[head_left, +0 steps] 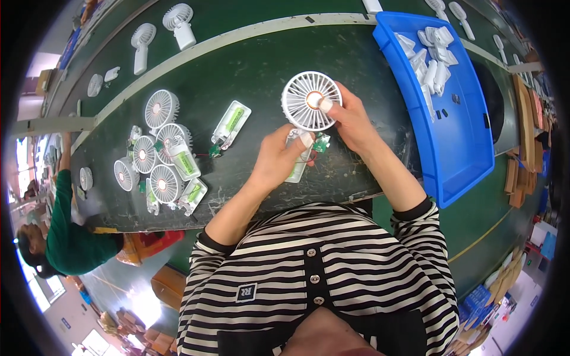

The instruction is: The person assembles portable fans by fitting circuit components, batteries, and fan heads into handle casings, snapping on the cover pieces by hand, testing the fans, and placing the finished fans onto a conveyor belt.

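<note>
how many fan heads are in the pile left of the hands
5 visible: top fan, right fan, middle fan, left fan, bottom fan. Others may be hidden beneath.

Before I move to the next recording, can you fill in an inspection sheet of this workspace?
Surface: dark workbench, scuffed along its near edge.
Job's things: white fan head, grille toward the camera; open handle and green circuit board below it.
Clutter: cluster of fan heads with battery handles at left; one separate handle nearer the middle; blue bin at right, with white plastic parts inside.
Hands: left hand holds the open handle; right hand holds the fan head.
Cables: thin wires at the separate handle; power cords, nothing seen.
Surroundings: finished-looking white fans beyond the bench; person in green at left; cardboard boxes at right.
</note>
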A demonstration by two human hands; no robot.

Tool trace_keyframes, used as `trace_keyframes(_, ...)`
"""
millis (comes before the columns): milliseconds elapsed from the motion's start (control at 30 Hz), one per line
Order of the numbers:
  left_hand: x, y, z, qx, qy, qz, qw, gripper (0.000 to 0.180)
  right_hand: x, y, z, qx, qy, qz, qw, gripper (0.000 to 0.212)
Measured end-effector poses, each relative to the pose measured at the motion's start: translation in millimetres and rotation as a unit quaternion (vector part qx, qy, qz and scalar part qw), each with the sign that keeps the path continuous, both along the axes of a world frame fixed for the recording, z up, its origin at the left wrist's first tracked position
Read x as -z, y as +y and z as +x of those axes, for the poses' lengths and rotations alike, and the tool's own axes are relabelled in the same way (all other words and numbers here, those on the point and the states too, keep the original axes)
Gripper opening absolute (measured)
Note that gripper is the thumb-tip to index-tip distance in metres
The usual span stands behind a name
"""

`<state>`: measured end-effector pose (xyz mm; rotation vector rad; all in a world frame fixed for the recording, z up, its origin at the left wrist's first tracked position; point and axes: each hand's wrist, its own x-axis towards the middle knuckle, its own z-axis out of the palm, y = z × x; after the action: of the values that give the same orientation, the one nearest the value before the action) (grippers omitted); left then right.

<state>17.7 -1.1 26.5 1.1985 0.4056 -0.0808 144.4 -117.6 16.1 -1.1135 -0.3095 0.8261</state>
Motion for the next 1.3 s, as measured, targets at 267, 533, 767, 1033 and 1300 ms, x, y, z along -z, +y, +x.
trace_keyframes(267,-7,12,1,-0.049,0.094,-0.084,0.991,0.023,16,-4,-4,0.092,-0.291,-0.093,0.948,0.045)
trace_keyframes(533,4,18,2,-0.035,0.076,-0.213,0.973,0.028,6,-19,-27,0.149,-0.738,-0.089,0.652,0.035)
trace_keyframes(767,12,9,2,0.025,0.117,-0.153,0.981,0.027,-9,-8,-30,0.07,-0.698,-0.078,0.709,0.021)
trace_keyframes(1033,14,15,-4,0.077,0.122,-0.214,0.966,0.022,-32,-10,-19,-0.113,-0.477,-0.095,0.866,0.011)
trace_keyframes(1300,17,14,-5,0.082,0.122,-0.266,0.953,0.03,-33,-9,-10,0.013,-0.571,-0.107,0.814,0.011)
